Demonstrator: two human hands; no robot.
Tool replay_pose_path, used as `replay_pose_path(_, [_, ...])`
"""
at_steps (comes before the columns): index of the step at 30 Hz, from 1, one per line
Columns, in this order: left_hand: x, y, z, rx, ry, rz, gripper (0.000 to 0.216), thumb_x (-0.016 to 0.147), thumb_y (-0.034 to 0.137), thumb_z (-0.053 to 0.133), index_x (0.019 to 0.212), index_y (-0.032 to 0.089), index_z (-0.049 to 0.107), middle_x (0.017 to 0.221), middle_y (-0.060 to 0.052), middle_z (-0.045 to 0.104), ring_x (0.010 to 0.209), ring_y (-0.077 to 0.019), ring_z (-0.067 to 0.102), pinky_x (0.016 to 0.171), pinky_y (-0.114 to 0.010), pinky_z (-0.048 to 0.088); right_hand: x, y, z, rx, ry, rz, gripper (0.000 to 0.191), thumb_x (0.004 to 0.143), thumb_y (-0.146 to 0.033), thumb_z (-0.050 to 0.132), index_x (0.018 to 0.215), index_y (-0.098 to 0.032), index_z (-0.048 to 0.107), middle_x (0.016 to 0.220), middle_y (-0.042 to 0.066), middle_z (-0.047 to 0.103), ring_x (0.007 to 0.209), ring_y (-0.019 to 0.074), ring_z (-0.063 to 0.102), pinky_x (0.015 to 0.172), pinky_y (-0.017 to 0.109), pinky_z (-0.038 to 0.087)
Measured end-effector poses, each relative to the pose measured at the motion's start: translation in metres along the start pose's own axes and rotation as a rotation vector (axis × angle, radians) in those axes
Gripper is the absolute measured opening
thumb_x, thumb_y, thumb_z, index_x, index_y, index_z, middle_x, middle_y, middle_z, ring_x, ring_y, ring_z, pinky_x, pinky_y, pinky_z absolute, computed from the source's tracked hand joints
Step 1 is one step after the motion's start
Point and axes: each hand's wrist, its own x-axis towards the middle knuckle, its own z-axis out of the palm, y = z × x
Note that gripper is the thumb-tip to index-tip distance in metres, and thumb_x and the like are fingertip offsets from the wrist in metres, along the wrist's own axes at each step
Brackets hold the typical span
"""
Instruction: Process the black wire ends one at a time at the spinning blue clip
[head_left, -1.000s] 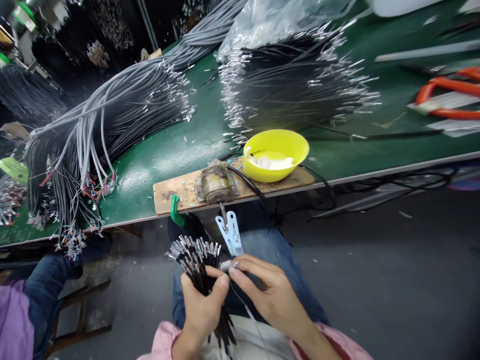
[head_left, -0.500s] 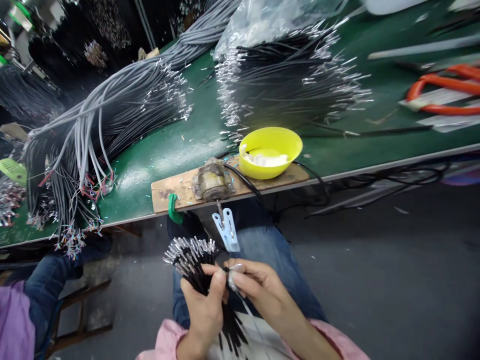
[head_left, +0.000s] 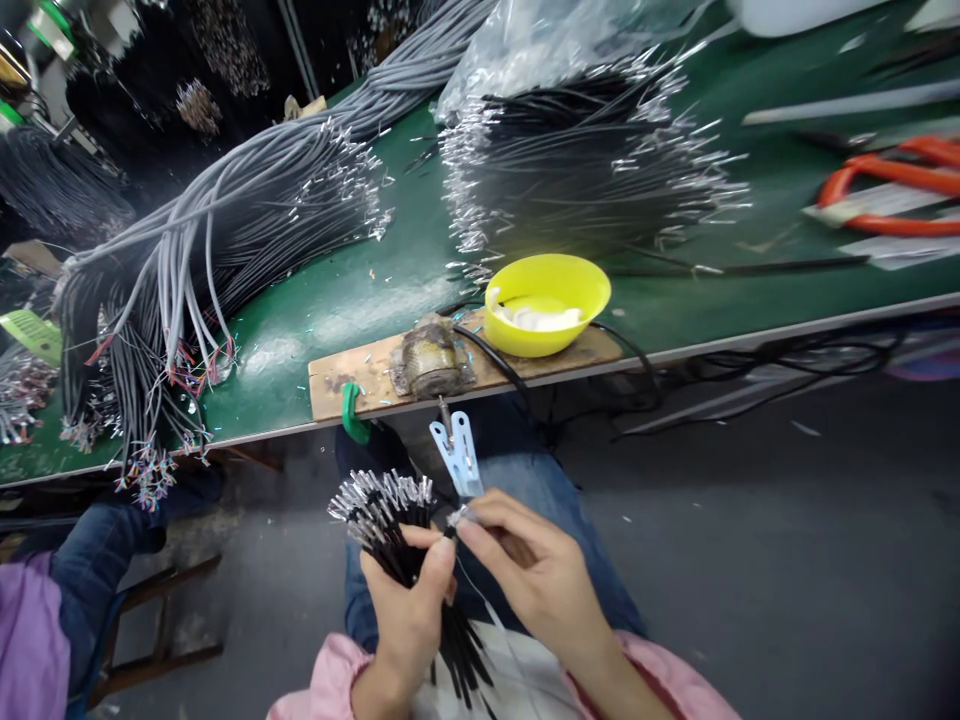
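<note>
My left hand (head_left: pixel 409 605) is closed round a bundle of black cables (head_left: pixel 386 525) whose silvery stripped ends fan out at the top. Between its thumb and forefinger one cable's end sticks out toward the right. The thumb and fingers of my right hand (head_left: pixel 529 565) pinch the silvery end of that cable (head_left: pixel 456 518). A thin pale strand (head_left: pixel 487 605) hangs from there down over my lap. Just above my hands, a light blue clothes peg (head_left: pixel 457 455) is fixed to the shaft of a small motor (head_left: pixel 435 358).
The motor sits on a wooden board (head_left: pixel 337 385) with a green clamp (head_left: pixel 354 415). A yellow bowl (head_left: pixel 551 310) holds white material. Black cables (head_left: pixel 577 170) and grey cables (head_left: pixel 225 190) lie on the green table (head_left: pixel 292 370). Orange-handled scissors (head_left: pixel 862 175) lie right. Another person's leg (head_left: pixel 97 590) shows left.
My right fingers have shifted up a little, to the cable's silvery tip. The pale strand now hangs in a looser curve. My left hand keeps its hold on the bundle.
</note>
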Motion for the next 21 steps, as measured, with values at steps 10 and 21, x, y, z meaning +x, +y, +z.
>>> replay_pose_path(10, [0.003,-0.003,-0.003,0.044,0.0,-0.014,0.031,0.066,0.042,0.069,0.058,0.017,0.052,0.038,0.008,0.044,0.033,-0.0065,0.039,0.034,-0.02,0.035,-0.006,-0.004,0.005,-0.182,0.026,-0.225,0.013,0.08,-0.014,0.055,0.071,-0.021,0.06,0.061,0.002,0.062,0.055,0.0162,0.057,0.051,0.027,0.048])
replay_pose_path(21, [0.002,-0.007,-0.017,0.102,-0.195,0.082,0.025,0.07,0.036,0.068,0.057,0.016,0.062,0.048,0.001,0.057,0.045,-0.0111,0.052,0.058,-0.027,0.05,-0.001,0.003,-0.007,0.347,-0.241,0.163,0.035,0.08,-0.046,0.057,0.057,-0.02,0.055,0.057,0.0,0.049,0.052,0.015,0.048,0.048,0.026,0.041])
